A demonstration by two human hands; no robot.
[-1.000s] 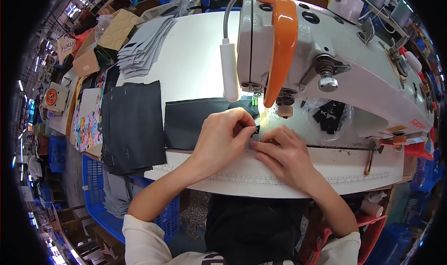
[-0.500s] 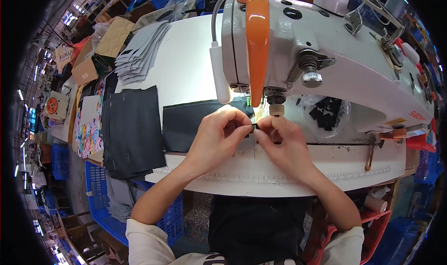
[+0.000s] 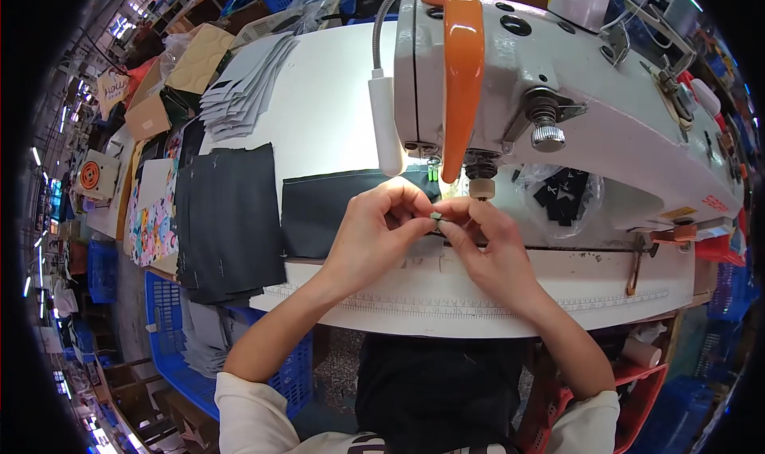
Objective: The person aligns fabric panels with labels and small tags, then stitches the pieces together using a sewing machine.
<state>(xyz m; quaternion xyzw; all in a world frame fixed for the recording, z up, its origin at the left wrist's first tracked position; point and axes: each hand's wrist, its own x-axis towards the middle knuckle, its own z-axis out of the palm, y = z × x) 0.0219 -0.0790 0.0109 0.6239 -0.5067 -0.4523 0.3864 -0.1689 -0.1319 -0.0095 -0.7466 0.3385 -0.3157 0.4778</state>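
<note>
My left hand (image 3: 381,227) and my right hand (image 3: 488,239) meet in front of the sewing machine (image 3: 518,71). Between their fingertips they pinch a small fabric label (image 3: 436,216), dark with a pale greenish face. Its far side is hidden by the fingers. A dark fabric panel (image 3: 319,215) lies flat on the machine table, partly under my left hand, its right end close to the needle area. To the right of my right hand, a clear plastic bag (image 3: 591,215) holds several black labels with white marks.
On the left lies a stack of dark panels (image 3: 227,223), with grey pieces (image 3: 247,83) behind it. A printed ruler (image 3: 382,306) runs along the front of the white table (image 3: 327,95). Below are a blue basket (image 3: 163,310) and a red crate (image 3: 641,406).
The label has turned between my fingertips, so a pale face shows where it looked black. Both hands stay together; the view has shifted slightly.
</note>
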